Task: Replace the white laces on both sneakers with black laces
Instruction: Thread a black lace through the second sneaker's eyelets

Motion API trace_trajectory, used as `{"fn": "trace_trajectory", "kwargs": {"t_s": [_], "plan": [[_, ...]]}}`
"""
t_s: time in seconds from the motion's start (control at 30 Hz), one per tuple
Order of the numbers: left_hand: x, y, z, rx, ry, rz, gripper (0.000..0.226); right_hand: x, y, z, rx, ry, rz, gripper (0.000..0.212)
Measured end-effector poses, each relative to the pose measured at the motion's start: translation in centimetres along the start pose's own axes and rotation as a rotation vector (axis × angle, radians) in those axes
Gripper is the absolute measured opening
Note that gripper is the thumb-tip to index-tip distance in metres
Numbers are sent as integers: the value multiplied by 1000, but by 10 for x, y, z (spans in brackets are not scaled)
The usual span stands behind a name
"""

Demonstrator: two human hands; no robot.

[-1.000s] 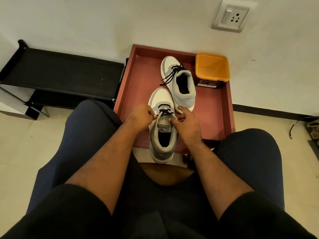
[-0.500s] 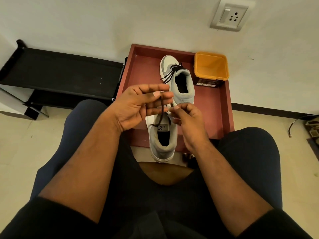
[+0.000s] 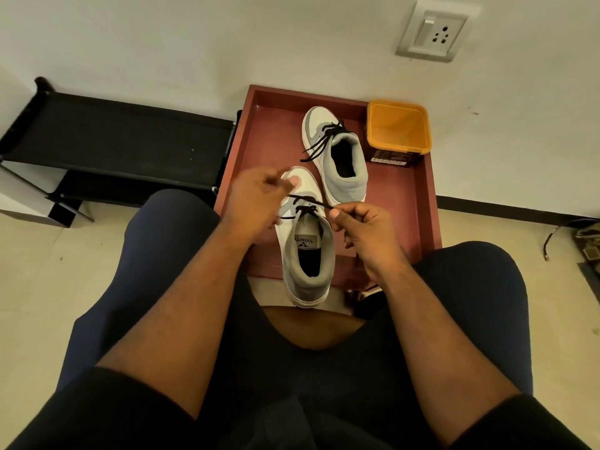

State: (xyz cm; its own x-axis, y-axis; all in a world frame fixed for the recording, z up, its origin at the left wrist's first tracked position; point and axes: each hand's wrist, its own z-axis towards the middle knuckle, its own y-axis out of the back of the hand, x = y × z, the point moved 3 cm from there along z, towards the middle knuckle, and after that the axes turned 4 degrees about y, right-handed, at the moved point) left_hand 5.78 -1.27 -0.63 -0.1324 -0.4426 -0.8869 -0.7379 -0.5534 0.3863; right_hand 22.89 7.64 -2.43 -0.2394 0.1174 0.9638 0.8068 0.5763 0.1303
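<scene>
Two white and grey sneakers lie on a dark red tray (image 3: 266,131). The near sneaker (image 3: 308,254) hangs over the tray's front edge and has a black lace (image 3: 306,200) in its top eyelets. My right hand (image 3: 363,228) pinches one end of that lace just right of the shoe. My left hand (image 3: 256,198), blurred by motion, is over the shoe's left side near the toe, with the other lace end running to its fingers. The far sneaker (image 3: 337,157) carries a black lace (image 3: 321,142) whose loose ends trail to the left.
An orange square tub (image 3: 398,131) stands in the tray's back right corner. A black low rack (image 3: 113,138) runs along the wall at left. My knees flank the tray. A cable (image 3: 558,235) lies on the floor at right, and a wall socket (image 3: 430,32) is above.
My left hand has dropped from in front of the shoe to its left side. The lace between my hands is now stretched nearly level across the near sneaker. My right hand moved slightly right.
</scene>
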Motion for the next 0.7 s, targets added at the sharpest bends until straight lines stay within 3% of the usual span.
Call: {"fn": "trace_trajectory", "kwargs": {"t_s": [0.07,0.1,0.2,0.3,0.33,0.43,0.47,0.6,0.7], "plan": [[-4,-26,-7,281,16,-165,39,2,-3,1,29,25,-2,9],[-2,-33,-9,324,-1,-150,35,2,-3,1,32,30,-3,7],[5,-25,-2,161,-12,-44,12,-6,8,7,-44,32,-33,3],[12,-5,6,-16,43,23,10,-11,17,13,-110,45,-20,7],[11,-5,5,15,59,-1,15,-12,16,13,-110,54,-10,7],[0,-27,-9,303,18,-186,48,-11,5,11,-44,65,33,7],[-3,-35,-13,344,-27,-194,49,-12,2,10,-22,61,65,7],[3,-42,-5,190,-91,-45,20,-18,7,15,-108,33,118,5],[8,-39,1,184,-91,18,20,-23,6,15,-118,39,78,5]]}}
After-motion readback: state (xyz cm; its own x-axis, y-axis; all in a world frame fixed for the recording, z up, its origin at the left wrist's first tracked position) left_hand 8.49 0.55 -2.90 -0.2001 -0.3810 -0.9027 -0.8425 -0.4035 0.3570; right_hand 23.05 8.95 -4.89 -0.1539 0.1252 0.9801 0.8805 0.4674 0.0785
